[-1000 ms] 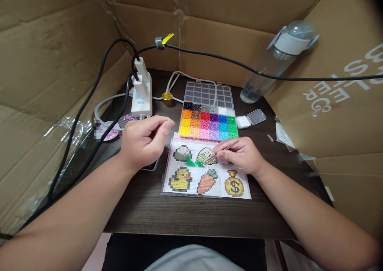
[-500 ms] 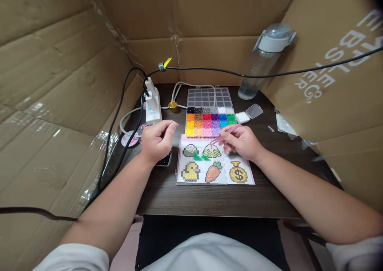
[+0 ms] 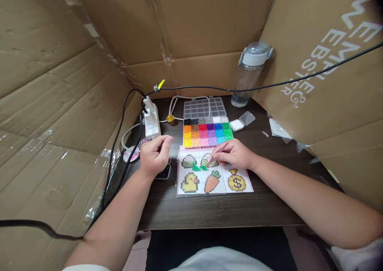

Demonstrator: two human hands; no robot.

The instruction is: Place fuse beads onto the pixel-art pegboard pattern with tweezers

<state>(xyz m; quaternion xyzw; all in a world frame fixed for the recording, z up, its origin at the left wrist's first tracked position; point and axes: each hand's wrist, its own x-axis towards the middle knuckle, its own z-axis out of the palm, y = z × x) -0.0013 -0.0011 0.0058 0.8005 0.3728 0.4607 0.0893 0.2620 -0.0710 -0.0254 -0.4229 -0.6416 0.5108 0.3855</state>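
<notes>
My right hand [image 3: 236, 155] grips pink tweezers [image 3: 213, 158], their tips down by the green beads [image 3: 195, 167] in the middle of a clear pegboard [image 3: 201, 192]. Under the board lies a pattern sheet [image 3: 249, 187] with pixel pictures of a duck, a carrot, a money bag and others; my right hand covers part of it. My left hand [image 3: 155, 155] is a closed fist left of the sheet; whatever it may hold is hidden. Beyond the sheet sits a divided bead box [image 3: 184, 136] full of coloured beads, its clear lid [image 3: 196, 108] folded back.
A small case of white beads [image 3: 237, 125] stands open right of the bead box. Near my left wrist is a case of black beads [image 3: 164, 173]. A power strip [image 3: 152, 123], a water bottle [image 3: 247, 79] and a black cable [image 3: 203, 88] are behind; cardboard walls surround the table.
My right hand has lowered the tweezers from the upper middle picture toward the green beads. My left hand stays a fist. The camera view has shifted, so the scene sits lower.
</notes>
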